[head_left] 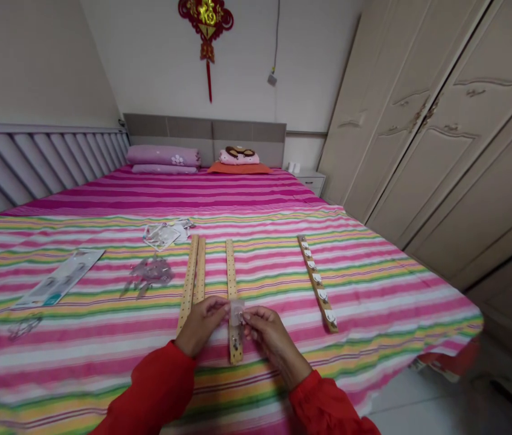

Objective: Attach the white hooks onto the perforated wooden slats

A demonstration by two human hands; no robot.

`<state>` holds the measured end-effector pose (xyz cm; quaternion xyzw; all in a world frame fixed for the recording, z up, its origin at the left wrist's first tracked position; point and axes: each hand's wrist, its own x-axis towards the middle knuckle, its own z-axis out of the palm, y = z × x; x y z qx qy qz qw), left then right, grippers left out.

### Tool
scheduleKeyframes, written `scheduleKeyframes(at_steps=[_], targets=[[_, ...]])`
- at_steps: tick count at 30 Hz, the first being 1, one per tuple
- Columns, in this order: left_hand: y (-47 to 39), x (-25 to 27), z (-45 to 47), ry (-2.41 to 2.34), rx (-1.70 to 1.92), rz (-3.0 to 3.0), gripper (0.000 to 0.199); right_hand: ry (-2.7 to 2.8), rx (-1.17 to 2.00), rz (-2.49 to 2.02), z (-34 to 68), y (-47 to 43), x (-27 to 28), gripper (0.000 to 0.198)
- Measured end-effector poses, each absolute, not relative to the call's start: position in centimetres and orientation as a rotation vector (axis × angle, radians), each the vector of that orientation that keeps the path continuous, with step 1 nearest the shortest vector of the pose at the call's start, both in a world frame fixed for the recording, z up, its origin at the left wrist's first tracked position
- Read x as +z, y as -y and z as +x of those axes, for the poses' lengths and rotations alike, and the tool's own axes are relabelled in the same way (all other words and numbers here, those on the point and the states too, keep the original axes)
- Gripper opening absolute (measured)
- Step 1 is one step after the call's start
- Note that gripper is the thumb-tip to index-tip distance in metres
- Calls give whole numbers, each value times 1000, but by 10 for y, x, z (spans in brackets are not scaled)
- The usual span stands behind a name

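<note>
My left hand (207,319) pinches the left edge of a small clear plastic bag (236,309) between thumb and fingers. My right hand (268,331) pinches the bag's right side, where a tiny dark metal piece shows, too small to name. Beneath the bag lies a narrow wooden strip with rows of holes (231,272). A small shiny metal item (235,344) sits on the strip's near end. Two similar wooden strips (189,278) lie side by side, just left of it, partly behind my left hand.
To the right, another wooden strip (314,275) carries several white pieces in a row. Small plastic bags (154,270) are heaped at left, with packets (168,233) behind them. A long flat package (63,278) and a thin wiry bundle (25,326) lie farther left on the striped bedspread (102,368).
</note>
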<state>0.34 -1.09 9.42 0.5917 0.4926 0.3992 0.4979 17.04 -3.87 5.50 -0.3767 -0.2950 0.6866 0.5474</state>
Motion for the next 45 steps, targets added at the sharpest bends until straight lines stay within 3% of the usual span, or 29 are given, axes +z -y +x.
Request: scheduleKeyframes(at_steps=[9, 20, 45], targets=[[-30, 81, 18, -1203, 1011, 1221, 31, 730, 1522, -985, 171, 3, 53, 27], [-78, 58, 22, -1387, 1020, 1190, 12, 775, 1356, -1090, 158, -46, 34, 16], [-92, 40, 24, -1683, 820, 1356, 3, 761, 1259, -1256, 149, -60, 9, 10]])
